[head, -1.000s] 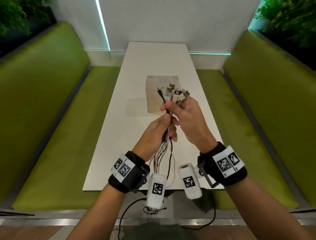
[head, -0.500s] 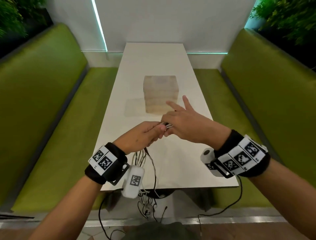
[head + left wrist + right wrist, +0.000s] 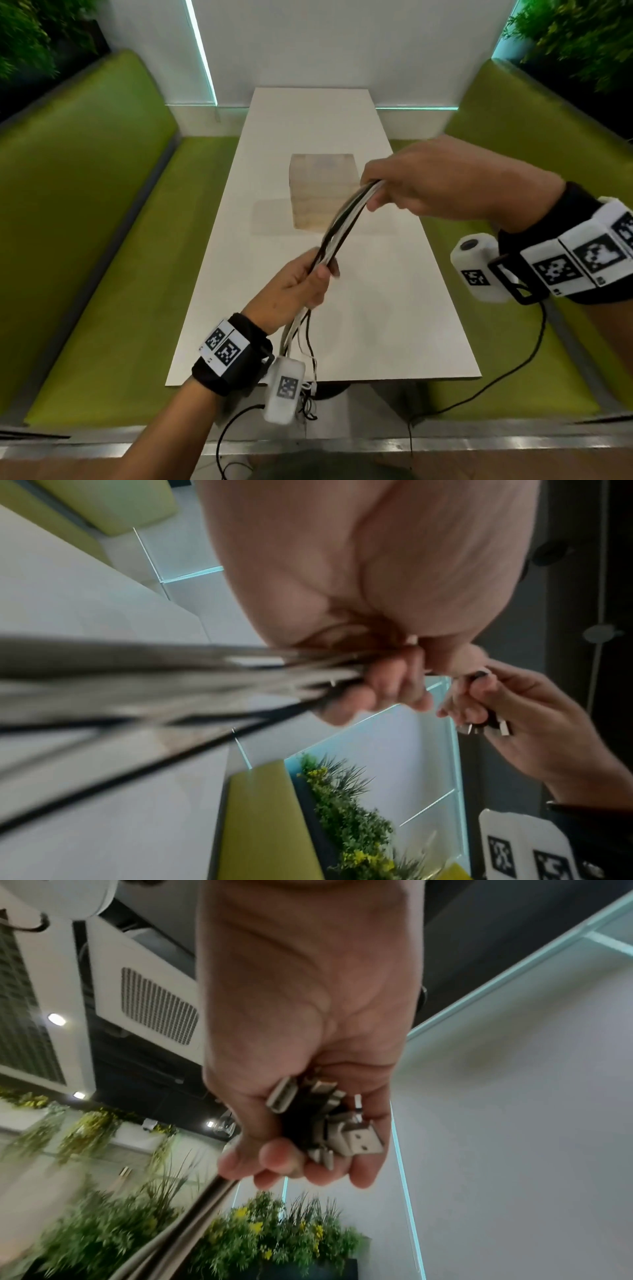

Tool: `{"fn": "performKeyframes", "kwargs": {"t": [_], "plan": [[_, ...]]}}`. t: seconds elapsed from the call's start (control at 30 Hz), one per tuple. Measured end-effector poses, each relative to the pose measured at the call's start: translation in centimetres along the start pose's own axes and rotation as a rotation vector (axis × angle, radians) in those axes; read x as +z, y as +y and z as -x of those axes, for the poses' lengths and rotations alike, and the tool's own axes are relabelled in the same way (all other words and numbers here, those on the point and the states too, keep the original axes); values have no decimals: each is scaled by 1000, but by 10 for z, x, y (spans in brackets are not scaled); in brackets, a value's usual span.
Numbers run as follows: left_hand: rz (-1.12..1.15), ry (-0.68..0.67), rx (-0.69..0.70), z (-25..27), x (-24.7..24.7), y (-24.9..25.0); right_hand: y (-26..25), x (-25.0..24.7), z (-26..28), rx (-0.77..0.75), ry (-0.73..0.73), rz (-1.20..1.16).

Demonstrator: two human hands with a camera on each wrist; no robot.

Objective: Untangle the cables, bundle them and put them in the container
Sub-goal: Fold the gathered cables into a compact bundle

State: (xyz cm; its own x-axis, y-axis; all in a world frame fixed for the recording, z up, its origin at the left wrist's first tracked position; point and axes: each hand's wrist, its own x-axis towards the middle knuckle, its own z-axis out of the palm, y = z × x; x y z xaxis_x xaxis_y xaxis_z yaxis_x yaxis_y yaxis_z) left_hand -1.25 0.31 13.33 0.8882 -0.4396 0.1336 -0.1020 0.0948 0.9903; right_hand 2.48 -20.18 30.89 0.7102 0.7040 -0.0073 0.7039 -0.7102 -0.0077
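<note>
A bundle of white and black cables (image 3: 342, 222) stretches in a shallow arc above the white table (image 3: 376, 308). My right hand (image 3: 411, 185) grips its upper end; the right wrist view shows the metal plugs (image 3: 329, 1123) bunched in that fist. My left hand (image 3: 301, 284) grips the bundle (image 3: 171, 674) lower down, and the loose cable tails (image 3: 305, 339) hang from it over the table's near edge. The container (image 3: 322, 192), a pale wooden box, stands on the table behind the cables, partly hidden by my right hand.
Green benches (image 3: 102, 240) run along both sides of the table. A white wall (image 3: 342, 44) closes the far end, with plants (image 3: 582, 37) in the upper corners. Wrist camera leads (image 3: 496, 380) dangle below the table's near edge.
My hands were close together low over the table. The right hand has pulled up and to the right with the plug end, drawing the cables out through the left hand.
</note>
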Motion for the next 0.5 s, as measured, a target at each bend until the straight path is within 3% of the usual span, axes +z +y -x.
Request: {"fn": "performKeyframes", "kwargs": {"t": [0.2,0.33,0.5], "plan": [[-129,193,137,-6,3,20,1,2,-3,59,130,-123],[-215,259,180,-12,2,26,-7,6,-9,40,76,-42],[-212,214,168,-17,20,27,-16,6,-14,16,37,67]]}}
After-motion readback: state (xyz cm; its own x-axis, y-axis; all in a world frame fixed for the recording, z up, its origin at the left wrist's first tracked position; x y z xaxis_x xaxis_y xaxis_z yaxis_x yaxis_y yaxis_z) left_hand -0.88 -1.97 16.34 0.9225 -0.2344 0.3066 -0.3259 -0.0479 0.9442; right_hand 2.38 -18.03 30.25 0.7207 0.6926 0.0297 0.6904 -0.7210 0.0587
